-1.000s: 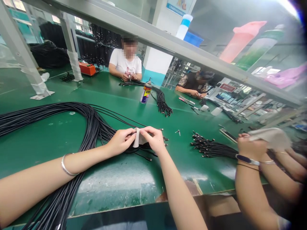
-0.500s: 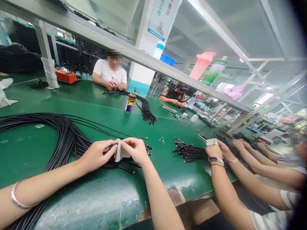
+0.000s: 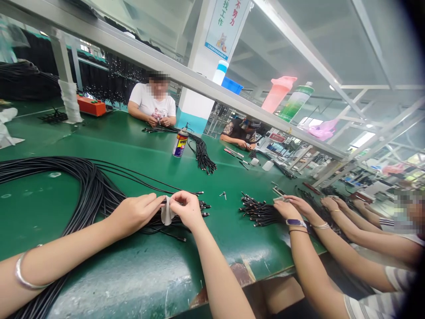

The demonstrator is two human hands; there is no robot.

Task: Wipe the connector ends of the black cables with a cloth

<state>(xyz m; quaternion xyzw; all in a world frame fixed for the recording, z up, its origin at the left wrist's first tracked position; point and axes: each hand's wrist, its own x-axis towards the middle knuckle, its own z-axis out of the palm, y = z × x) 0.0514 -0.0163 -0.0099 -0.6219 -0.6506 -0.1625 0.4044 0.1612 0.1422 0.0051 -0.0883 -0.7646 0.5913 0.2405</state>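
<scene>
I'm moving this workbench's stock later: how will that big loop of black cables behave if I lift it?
Probably floppy: the black cables lie in long, loose curves flat on the green bench. The strands look thin and separate, so they would likely slide apart and drape rather than lift as one piece. Their combined weight is hard to judge, though there are many.

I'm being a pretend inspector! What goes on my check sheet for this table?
Surface: green workbench, scuffed near its front edge.
Job's things: white cloth pinched over black cables.
Clutter: spray can; small metal parts.
Hands: left hand and right hand both grip the cloth.
Cables: large black cable coil on the left; connector-ended cable bundle on the right.
Surroundings: co-worker in a white shirt across the bench; orange box.
</scene>
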